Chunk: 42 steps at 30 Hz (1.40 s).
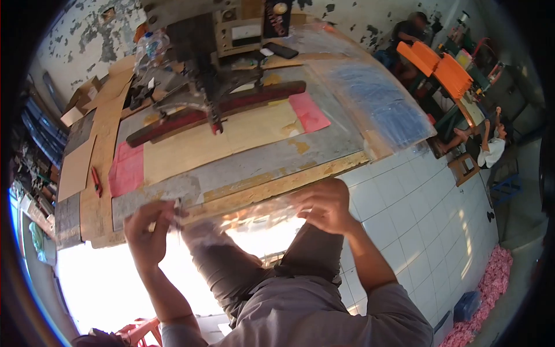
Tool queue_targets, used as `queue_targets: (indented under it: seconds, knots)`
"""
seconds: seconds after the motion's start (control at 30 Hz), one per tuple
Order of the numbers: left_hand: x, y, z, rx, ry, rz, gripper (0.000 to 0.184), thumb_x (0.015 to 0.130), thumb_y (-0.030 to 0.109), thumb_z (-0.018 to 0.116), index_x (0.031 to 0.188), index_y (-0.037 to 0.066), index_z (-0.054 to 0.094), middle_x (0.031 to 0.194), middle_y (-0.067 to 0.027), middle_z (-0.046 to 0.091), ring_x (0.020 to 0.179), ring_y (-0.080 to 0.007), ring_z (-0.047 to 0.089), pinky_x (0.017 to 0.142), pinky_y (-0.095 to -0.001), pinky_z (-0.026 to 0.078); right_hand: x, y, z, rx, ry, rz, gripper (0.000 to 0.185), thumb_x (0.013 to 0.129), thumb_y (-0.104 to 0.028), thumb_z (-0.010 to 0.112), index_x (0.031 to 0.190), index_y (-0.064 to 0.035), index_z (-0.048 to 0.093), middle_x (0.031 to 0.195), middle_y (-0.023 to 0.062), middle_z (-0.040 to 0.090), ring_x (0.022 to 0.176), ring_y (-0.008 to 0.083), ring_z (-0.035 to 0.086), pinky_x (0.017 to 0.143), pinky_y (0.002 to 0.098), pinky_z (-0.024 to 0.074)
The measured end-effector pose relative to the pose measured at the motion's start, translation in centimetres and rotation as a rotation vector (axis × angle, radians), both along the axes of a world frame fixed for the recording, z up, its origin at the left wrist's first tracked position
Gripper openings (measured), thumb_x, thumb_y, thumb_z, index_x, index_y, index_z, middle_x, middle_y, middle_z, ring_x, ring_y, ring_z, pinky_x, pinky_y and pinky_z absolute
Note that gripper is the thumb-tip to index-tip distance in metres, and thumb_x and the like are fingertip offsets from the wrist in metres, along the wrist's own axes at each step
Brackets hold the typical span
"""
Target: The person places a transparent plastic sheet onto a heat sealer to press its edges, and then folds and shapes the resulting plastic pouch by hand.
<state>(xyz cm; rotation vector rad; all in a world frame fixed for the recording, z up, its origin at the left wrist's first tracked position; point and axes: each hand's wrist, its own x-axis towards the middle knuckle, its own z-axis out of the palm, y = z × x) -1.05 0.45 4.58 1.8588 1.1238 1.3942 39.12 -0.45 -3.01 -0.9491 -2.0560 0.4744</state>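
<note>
My left hand (149,228) is closed in a pinch at one end of a clear plastic sheet (245,218). At the other end my right hand (325,206) pinches the same sheet, so it spans between both hands over my lap. Light shines through it, and its exact outline is hard to make out. Just beyond the hands is the front edge of the worktable (243,196). On the table lies a long beige strip (217,141) with pink ends, under the long dark-red bar (243,103) of a press machine.
Red-handled pliers (96,181) lie at the left on cardboard. A stack of clear bluish plastic (378,104) covers the table's right side. A dark phone (281,50) lies near the machine. Two people work at the far right beside orange material (452,75). Pink material (485,298) is heaped on the floor.
</note>
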Motion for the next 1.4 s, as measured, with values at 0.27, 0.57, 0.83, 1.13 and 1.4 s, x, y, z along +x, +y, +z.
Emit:
queue_targets:
  seconds: [0.27, 0.57, 0.83, 1.13, 1.4]
  knots:
    - [0.3, 3.3, -0.1, -0.122, -0.175, 0.024, 0.021, 0.105, 0.008, 0.065, 0.123, -0.002, 0.064, 0.089, -0.0133, 0.079, 0.072, -0.0121, 0.071, 0.062, -0.0251, 0.056, 1.1, 2.8, 5.9, -0.267, 0.287, -0.044, 0.008, 0.094, -0.008, 0.076, 0.094, 0.0002, 0.076, 0.095, 0.0083, 0.079, 0.088, 0.0117, 0.071, 0.076, 0.0270, 0.0549]
    - [-0.6, 3.7, -1.2, -0.131, -0.139, 0.092, 0.023, 0.105, 0.013, 0.066, 0.125, 0.002, 0.065, 0.089, -0.0109, 0.080, 0.067, -0.0051, 0.066, 0.058, -0.0206, 0.045, 1.7, 4.0, 9.9, -0.360, 0.170, -0.007, 0.015, 0.093, -0.014, 0.079, 0.094, 0.0011, 0.080, 0.086, 0.0064, 0.077, 0.081, 0.0100, 0.068, 0.076, 0.0260, 0.0527]
    - [-0.4, 3.8, -1.1, -0.176, -0.104, 0.087, 0.027, 0.105, 0.016, 0.066, 0.127, 0.001, 0.063, 0.086, -0.0093, 0.079, 0.064, -0.0059, 0.065, 0.056, -0.0216, 0.045, 1.3, 4.3, 10.7, -0.454, 0.103, -0.136, 0.018, 0.090, -0.015, 0.083, 0.091, 0.0018, 0.078, 0.078, 0.0017, 0.073, 0.072, 0.0037, 0.060, 0.066, 0.0231, 0.0483]
    - [-0.8, 4.0, -1.6, -0.210, -0.124, 0.097, 0.027, 0.104, 0.018, 0.069, 0.126, 0.002, 0.065, 0.085, -0.0081, 0.080, 0.062, -0.0018, 0.059, 0.056, -0.0203, 0.043, 0.2, 4.2, 11.8, -0.360, 0.058, -0.143, 0.018, 0.093, -0.014, 0.082, 0.090, 0.0023, 0.073, 0.077, 0.0000, 0.069, 0.070, 0.0024, 0.057, 0.061, 0.0216, 0.0458]
    - [-1.0, 4.2, -2.4, -0.230, -0.152, 0.088, 0.027, 0.104, 0.017, 0.069, 0.126, 0.003, 0.065, 0.085, -0.0078, 0.080, 0.063, -0.0015, 0.059, 0.056, -0.0201, 0.042, -0.1, 4.2, 12.0, -0.353, 0.077, -0.151, 0.016, 0.092, -0.009, 0.081, 0.093, -0.0003, 0.067, 0.079, 0.0014, 0.070, 0.073, 0.0044, 0.059, 0.067, 0.0221, 0.0462]
